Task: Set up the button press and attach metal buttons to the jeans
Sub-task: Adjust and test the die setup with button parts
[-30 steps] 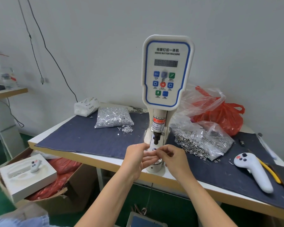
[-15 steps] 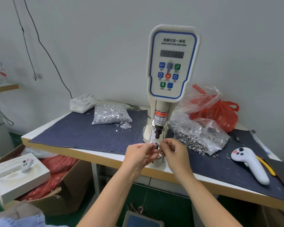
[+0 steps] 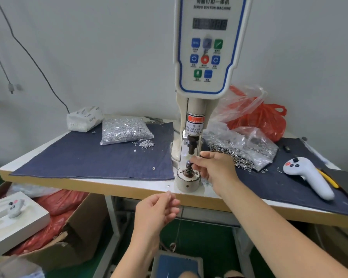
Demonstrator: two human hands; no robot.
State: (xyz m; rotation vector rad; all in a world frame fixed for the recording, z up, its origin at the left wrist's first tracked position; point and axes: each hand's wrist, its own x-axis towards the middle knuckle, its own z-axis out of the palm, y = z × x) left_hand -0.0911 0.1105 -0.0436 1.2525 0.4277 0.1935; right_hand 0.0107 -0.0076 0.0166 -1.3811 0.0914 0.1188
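Carefully, I am pinching the small die (image 3: 188,165) with my right hand (image 3: 213,169), seating it straight on the press base (image 3: 188,180); my left hand (image 3: 157,211) is hanging relaxed, holding nothing.

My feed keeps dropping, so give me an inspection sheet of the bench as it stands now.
Surface: table covered by dark denim cloth.
Job's things: button machine; spring-loaded lower die on its round base; bag of silver tacks; bag of ring parts.
Clutter: white controller, red bag, tissue pack.
Hands: right hand pinches the die; left hand loosely curled below the table edge, holding nothing.
Cables: black wall cable.
Surroundings: cardboard box, foot pedal.
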